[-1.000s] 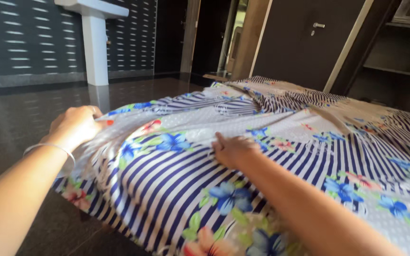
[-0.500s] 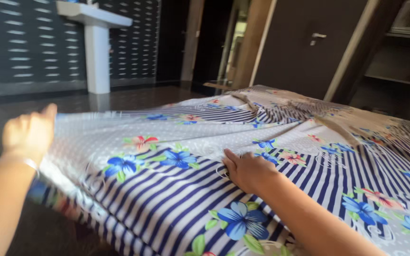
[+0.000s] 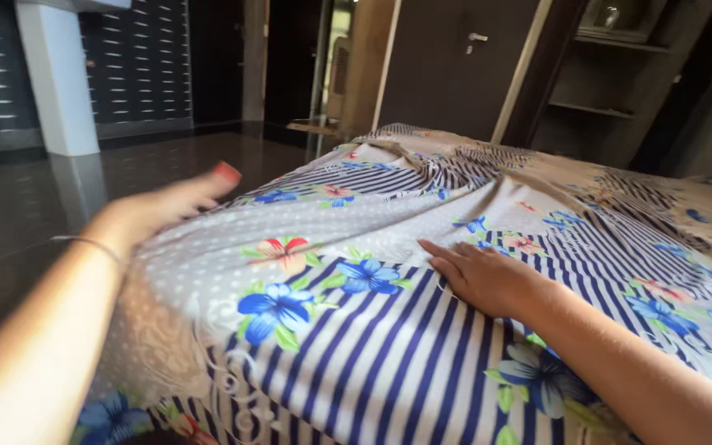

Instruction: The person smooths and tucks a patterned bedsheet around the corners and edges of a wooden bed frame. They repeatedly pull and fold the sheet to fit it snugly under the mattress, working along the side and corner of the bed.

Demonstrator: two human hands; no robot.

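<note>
Right hand (image 3: 488, 276) spread flat, palm pressing the bedsheet (image 3: 348, 330); left hand (image 3: 154, 213) open, fingers extended, blurred, at the sheet's near corner edge, gripping nothing. Sheet: striped, floral, draped over the bed; likely light, soft, limp, best taken at a corner or hem. Thin bracelet (image 3: 92, 245) on left wrist.

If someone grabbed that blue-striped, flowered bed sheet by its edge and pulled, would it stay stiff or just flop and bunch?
The blue-striped, flowered bed sheet would probably flop: it drapes limply over the mattress corner. It likely bunches easily, since wrinkles are gathered near the far end. It seems light and thin. The right hand lies flat on it, while the left hand is at its edge.
</note>
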